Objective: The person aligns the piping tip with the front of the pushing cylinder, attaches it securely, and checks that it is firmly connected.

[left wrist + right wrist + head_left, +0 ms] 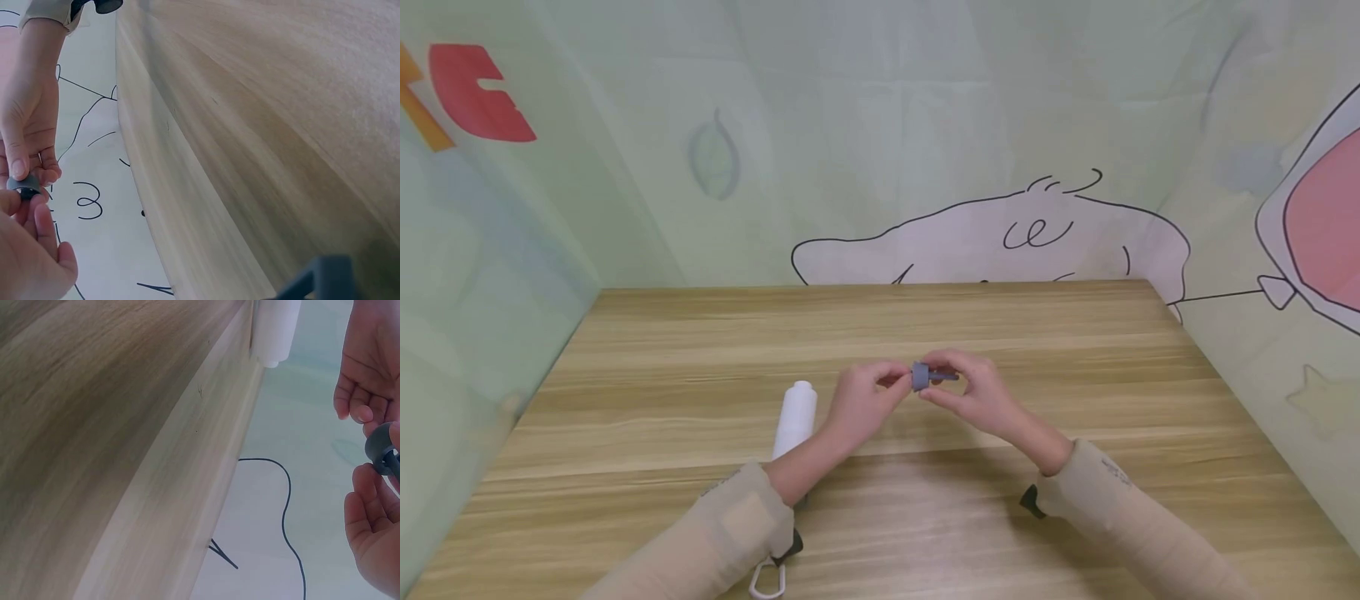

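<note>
I have a small grey part (921,376) up in the air over the desk (700,333), roughly midway between my two hands. My left hand (861,406) pinches its left end between thumb and fingertips, and my right hand (977,398) pinches the wider, cap-like body from the other side, thumb below and fingers above. I'd say I use only fingertips because the piece is so small that a full grip would cover it. Its thin stem (946,377) points right, into the gap between my right thumb and fingers, so that hold probably spares the stem any pressure. Holding it from opposite sides should also steady it, since nothing under it bears its weight. A white cylinder (794,421) lies on the desk to the left, its near part hidden by my left forearm; there it seems out of the way of both hands. A pale loop (767,579) shows beside my left sleeve (730,525); whether it belongs to the cylinder I cannot tell.
</note>
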### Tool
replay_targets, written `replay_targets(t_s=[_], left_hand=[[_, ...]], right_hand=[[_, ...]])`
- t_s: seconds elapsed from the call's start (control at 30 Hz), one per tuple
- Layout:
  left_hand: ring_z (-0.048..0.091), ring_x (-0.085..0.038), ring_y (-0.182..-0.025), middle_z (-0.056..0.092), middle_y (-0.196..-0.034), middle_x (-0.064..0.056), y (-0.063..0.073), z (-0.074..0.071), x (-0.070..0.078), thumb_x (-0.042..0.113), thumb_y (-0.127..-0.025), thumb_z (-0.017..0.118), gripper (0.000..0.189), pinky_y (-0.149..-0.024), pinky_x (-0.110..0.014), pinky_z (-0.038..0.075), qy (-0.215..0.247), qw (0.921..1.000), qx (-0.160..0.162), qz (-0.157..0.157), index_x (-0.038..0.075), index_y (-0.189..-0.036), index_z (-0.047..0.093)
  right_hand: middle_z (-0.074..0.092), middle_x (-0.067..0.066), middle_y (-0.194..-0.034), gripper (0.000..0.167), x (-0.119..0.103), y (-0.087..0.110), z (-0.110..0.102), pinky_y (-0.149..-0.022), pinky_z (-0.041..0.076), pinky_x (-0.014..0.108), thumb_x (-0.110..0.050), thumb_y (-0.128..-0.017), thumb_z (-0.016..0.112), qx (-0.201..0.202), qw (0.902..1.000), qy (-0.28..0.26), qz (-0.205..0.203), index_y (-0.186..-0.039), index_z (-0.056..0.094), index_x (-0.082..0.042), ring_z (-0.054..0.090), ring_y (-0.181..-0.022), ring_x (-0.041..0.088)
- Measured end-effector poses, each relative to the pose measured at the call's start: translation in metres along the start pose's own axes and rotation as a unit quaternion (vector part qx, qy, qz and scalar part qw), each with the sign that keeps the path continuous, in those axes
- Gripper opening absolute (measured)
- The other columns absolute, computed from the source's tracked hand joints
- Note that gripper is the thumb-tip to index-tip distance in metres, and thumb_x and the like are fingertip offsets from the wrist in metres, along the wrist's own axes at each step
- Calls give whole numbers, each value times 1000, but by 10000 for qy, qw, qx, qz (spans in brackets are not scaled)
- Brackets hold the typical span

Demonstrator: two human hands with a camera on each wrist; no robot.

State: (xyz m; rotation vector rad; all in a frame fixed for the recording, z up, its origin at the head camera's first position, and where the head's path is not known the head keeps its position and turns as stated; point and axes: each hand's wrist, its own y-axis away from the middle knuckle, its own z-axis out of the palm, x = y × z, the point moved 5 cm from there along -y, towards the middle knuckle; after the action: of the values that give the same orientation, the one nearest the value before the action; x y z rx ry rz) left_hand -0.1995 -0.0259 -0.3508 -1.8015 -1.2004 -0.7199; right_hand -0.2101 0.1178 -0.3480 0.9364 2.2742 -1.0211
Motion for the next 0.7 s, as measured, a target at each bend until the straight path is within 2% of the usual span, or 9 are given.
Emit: replay_targets(t_s=[0.17, 0.4, 0.7], left_hand=[[65, -17, -83, 69, -86, -7, 2, 3, -2, 10, -82, 59, 15, -70, -27, 52, 248, 9993, -244, -123, 2, -92, 68], [63, -19, -88, 68, -93, -9, 3, 7, -4, 5, -82, 58, 17, -78, -31, 50, 365, 9979, -537, -16, 3, -94, 69], [59, -17, -84, 66, -91, -6, 3, 9, -5, 1, -79, 57, 19, -76, -32, 48, 296, 9971, -699, -4, 5, -92, 69]], right_hand=[[66, 10, -96, 31, -1, 0, -1, -74, 51, 31, -13, -74, 69, -7, 9999, -51, 105, -102, 60, -2, 62, -83, 17], [66, 12, -94, 30, 0, 0, -1, -73, 52, 35, -10, -74, 69, 14, 10000, -89, -38, -101, 60, 0, 63, -81, 19], [66, 12, -94, 30, 1, 0, -2, -71, 51, 29, -10, -74, 69, 3, 9999, -125, 62, -101, 60, 0, 62, -79, 17]])
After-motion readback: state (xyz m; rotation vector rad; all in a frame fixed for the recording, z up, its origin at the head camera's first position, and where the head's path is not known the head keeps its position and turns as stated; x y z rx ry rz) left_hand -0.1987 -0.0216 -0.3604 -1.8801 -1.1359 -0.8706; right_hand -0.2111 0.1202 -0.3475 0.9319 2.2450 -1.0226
